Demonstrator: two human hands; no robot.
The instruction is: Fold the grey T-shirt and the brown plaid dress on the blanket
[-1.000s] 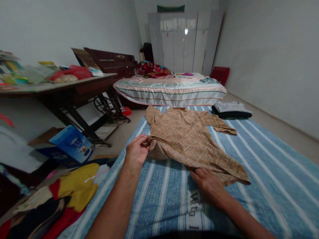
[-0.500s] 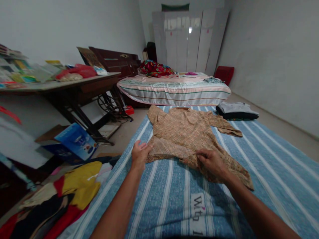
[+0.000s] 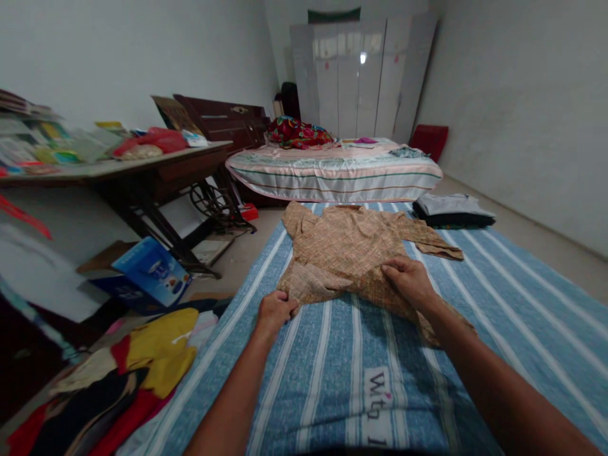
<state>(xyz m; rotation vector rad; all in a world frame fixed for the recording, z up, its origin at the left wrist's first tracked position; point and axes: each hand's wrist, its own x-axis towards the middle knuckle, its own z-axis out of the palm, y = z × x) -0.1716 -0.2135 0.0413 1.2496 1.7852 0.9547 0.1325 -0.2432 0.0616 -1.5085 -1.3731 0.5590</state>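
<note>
A tan patterned shirt (image 3: 351,244) lies spread on the blue striped bedsheet (image 3: 323,373), collar end away from me and sleeves out to both sides. My left hand (image 3: 275,313) is closed on the shirt's near left corner, fingers curled over the hem. With thumb and fingers pinched, my right hand (image 3: 406,278) grips the lower right part of the shirt, lifting the cloth slightly. Between the hands the near edge is bunched and partly folded. Some of the shirt's near right portion is hidden under my right forearm.
Folded clothes (image 3: 453,209) are stacked at the bed's far right. Loose clothes (image 3: 161,342) lie in a heap at left, by a blue box (image 3: 154,272). A sewing-machine table (image 3: 161,161) stands along the left wall; a second bed (image 3: 332,174) is beyond.
My left hand has closed on the shirt's corner and come slightly nearer. My right hand has moved up and a little right, drawing the shirt's near edge away from me.
</note>
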